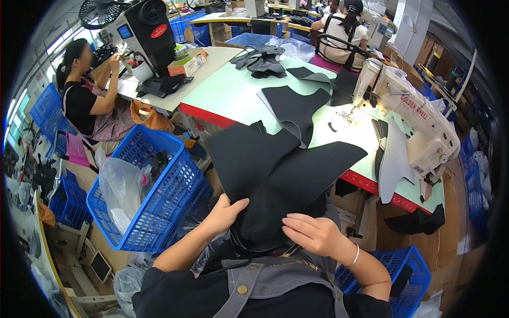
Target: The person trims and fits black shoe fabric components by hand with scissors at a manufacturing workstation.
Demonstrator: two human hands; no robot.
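Note:
A stack of black fabric pieces (265, 175), cut in a winged shape, lies in front of my body, and its far end reaches the table edge. My left hand (228, 214) grips its near left side, thumb on top and the other fingers hidden beneath. On the near right side, my right hand (313, 233) has its fingers pressed together on the fabric, the thumb out of sight; a bracelet circles that wrist. Beyond, on the table, another dark fabric piece (297, 108) lies near the lit needle area of a white sewing machine (408, 108).
The pale green table (212, 95) has a red front edge. A blue basket (159, 212) holding plastic bags stands at left, another blue basket (419, 275) at lower right. Grey and black pieces (392, 161) lie by the machine. A co-worker (90, 95) sits at left, another person (344, 40) farther back.

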